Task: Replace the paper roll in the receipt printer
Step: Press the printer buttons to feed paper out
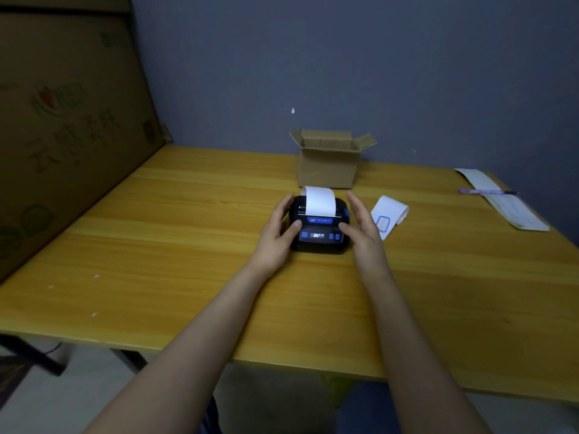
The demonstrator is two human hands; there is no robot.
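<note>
While left grip (279,234) touches printer (318,236), right grip (363,228) beside

Table (175,233): wood-grain top, smooth, slight sheen. Printer (318,228): black plastic, mostly matt, with a glossy blue panel. Paper strip (319,201) on it: white, matt, smooth. Box (329,167) at 12 o'clock: brown corrugated cardboard, matt. Cardboard sheet (62,120) at 9: printed, dull. Slip (390,216) at 3: matt paper.
</note>
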